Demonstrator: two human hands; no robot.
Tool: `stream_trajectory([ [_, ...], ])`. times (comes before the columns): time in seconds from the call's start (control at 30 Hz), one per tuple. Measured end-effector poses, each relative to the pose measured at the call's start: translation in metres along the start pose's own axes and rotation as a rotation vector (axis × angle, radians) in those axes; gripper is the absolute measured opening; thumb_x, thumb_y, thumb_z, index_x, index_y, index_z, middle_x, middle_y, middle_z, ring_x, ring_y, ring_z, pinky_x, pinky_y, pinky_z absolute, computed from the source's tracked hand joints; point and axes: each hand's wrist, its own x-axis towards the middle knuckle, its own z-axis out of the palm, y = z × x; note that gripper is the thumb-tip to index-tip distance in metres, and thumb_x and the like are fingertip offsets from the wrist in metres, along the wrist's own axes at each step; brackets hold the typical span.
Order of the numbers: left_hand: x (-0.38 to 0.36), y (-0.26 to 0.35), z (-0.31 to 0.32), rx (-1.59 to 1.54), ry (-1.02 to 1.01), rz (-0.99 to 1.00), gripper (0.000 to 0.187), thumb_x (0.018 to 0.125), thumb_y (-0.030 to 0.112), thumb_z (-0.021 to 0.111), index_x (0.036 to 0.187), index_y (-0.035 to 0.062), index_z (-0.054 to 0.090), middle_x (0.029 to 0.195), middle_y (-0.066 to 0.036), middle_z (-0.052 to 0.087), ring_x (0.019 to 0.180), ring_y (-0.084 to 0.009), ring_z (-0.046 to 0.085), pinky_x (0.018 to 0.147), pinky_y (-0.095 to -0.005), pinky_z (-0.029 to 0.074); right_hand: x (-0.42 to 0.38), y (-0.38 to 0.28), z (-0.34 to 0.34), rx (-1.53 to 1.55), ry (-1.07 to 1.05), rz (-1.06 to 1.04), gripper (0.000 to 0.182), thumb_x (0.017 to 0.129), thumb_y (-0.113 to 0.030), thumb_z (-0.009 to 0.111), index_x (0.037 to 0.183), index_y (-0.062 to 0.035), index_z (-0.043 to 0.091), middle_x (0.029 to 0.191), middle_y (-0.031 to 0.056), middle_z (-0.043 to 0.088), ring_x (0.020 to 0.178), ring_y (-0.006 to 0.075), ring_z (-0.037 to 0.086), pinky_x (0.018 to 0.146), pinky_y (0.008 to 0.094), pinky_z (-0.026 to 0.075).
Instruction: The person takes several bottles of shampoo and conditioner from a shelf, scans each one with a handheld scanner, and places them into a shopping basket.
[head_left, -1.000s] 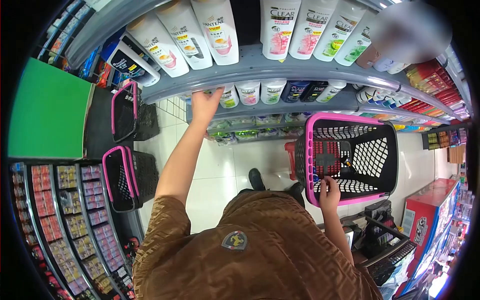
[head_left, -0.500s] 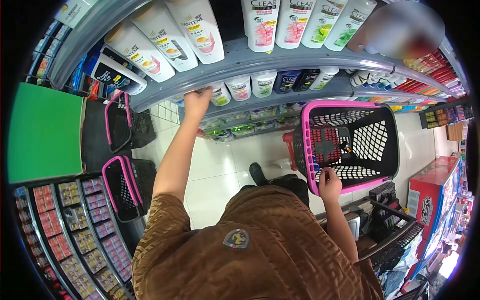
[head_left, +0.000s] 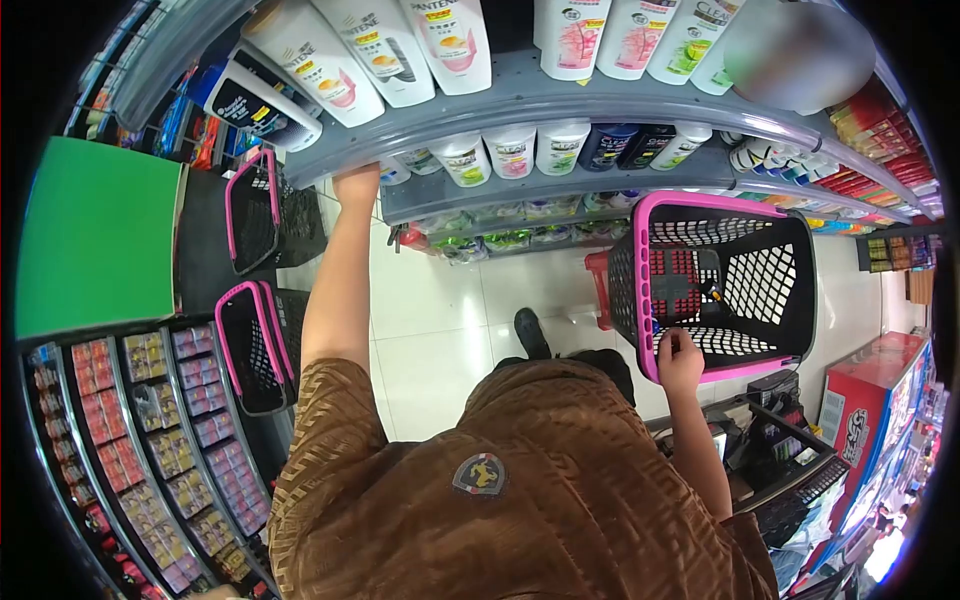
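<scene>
Left hand (head_left: 357,186) now tucked deeper under the grey shelf (head_left: 560,105), beside the small bottles (head_left: 463,160); grip hidden, cannot tell. Right hand (head_left: 680,360) closed on the pink basket (head_left: 735,210) rim, below that shelf. Looks like reaching in for a bottle.

Basket (head_left: 725,285) right of shelf-reaching left hand (head_left: 357,185); seemingly holds 1 item.

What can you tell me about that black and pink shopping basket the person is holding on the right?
The basket is black plastic lattice with a bright pink rim, roughly rectangular and deep. It is tipped so its open mouth faces the camera, showing the inside: a red patch shows through the mesh of its bottom, and a small dark item lies inside, too small to identify. The right hand grips the pink rim at its near edge, holding the basket above the pale tiled floor, in front of the shelves.
</scene>
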Motion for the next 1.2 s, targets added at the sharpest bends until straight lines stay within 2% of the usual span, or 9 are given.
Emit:
stream_trajectory([
  [0.2,-0.049,0.037,-0.037,-0.604,-0.081,-0.444,0.051,0.093,0.026,0.073,0.136,0.0056,0.056,0.102,-0.021,0.074,0.087,-0.0278,0.076,0.079,-0.0398,0.058,0.002,0.009,0.004,0.026,-0.028,-0.02,0.014,0.094,-0.021,0.065,0.098,-0.0082,0.071,0.074,0.0121,0.071,0.066,0.0304,0.071,0.063,0.0396,0.054],
  [0.4,-0.107,0.028,-0.047,-0.677,0.044,-0.106,0.048,0.092,0.022,0.075,0.136,0.0104,0.058,0.082,-0.009,0.073,0.07,-0.0204,0.074,0.066,-0.0333,0.055,0.001,0.011,-0.004,0.15,-0.107,-0.038,0.013,0.091,-0.009,0.067,0.102,-0.0042,0.069,0.084,0.0135,0.071,0.072,0.0263,0.07,0.067,0.0373,0.054],
  [0.47,-0.121,0.055,-0.094,-0.582,0.033,-0.091,0.046,0.089,0.025,0.079,0.13,0.0111,0.064,0.073,-0.007,0.071,0.063,-0.0182,0.07,0.063,-0.0311,0.054,0.0,0.01,-0.008,0.246,-0.059,-0.099,0.014,0.089,-0.003,0.066,0.103,-0.0004,0.068,0.092,0.0154,0.07,0.08,0.0267,0.069,0.074,0.0357,0.053],
  [0.5,-0.127,0.079,-0.13,-0.537,0.033,-0.163,0.033,0.083,0.016,0.085,0.113,0.0069,0.073,0.075,-0.001,0.07,0.06,-0.0051,0.057,0.057,-0.023,0.047,-0.001,-0.003,-0.016,0.26,-0.06,-0.103,0.017,0.089,0.0,0.067,0.105,0.0016,0.068,0.095,0.0148,0.07,0.086,0.0249,0.068,0.079,0.0343,0.053],
  [0.67,-0.147,0.128,-0.192,-0.621,0.01,-0.087,0.03,0.077,0.011,0.09,0.1,0.0018,0.072,0.076,0.003,0.069,0.061,-0.0005,0.054,0.055,-0.0177,0.04,0.006,-0.083,-0.031,0.492,-0.172,-0.211,0.031,0.086,-0.004,0.077,0.115,-0.0006,0.068,0.102,0.0091,0.072,0.087,0.0178,0.065,0.081,0.0314,0.053],
  [0.87,-0.153,0.223,-0.183,-1.376,-0.542,-0.277,0.028,0.079,0.019,0.09,0.08,0.0073,0.065,0.07,0.004,0.063,0.06,-0.0013,0.054,0.053,-0.0196,0.04,0.016,-0.189,-0.048,0.706,-0.522,-0.409,0.064,0.084,-0.012,0.084,0.14,-0.0023,0.054,0.117,0.0115,0.07,0.102,0.0183,0.069,0.088,0.0337,0.055],
  [0.93,-0.154,0.252,-0.167,-1.473,-0.73,-0.291,0.019,0.085,0.012,0.084,0.092,0.0067,0.067,0.08,0.0,0.067,0.07,-0.006,0.062,0.062,-0.0227,0.049,0.021,-0.191,-0.042,1.039,-0.988,-0.107,0.063,0.086,-0.012,0.083,0.14,-0.0003,0.052,0.118,0.012,0.07,0.105,0.0185,0.068,0.09,0.0344,0.055],
  [1.03,-0.153,0.279,-0.147,-1.438,-0.886,-0.182,0.023,0.093,0.026,0.077,0.1,0.0071,0.067,0.086,0.001,0.069,0.074,-0.0055,0.063,0.065,-0.0226,0.049,0.021,-0.178,-0.053,1.046,-0.889,-0.036,0.053,0.088,-0.012,0.081,0.132,0.0015,0.055,0.115,0.01,0.071,0.103,0.0165,0.068,0.091,0.0343,0.056],
  [1.2,-0.18,0.321,-0.144,-1.455,-1.204,-0.181,0.064,0.102,0.057,0.053,0.142,0.0087,0.052,0.131,-0.007,0.062,0.117,-0.0174,0.061,0.091,-0.0334,0.052,0.022,-0.13,-0.074,1.221,-0.645,0.187,0.045,0.092,-0.014,0.077,0.13,0.001,0.055,0.114,0.0097,0.071,0.103,0.0166,0.069,0.09,0.0337,0.056],
])
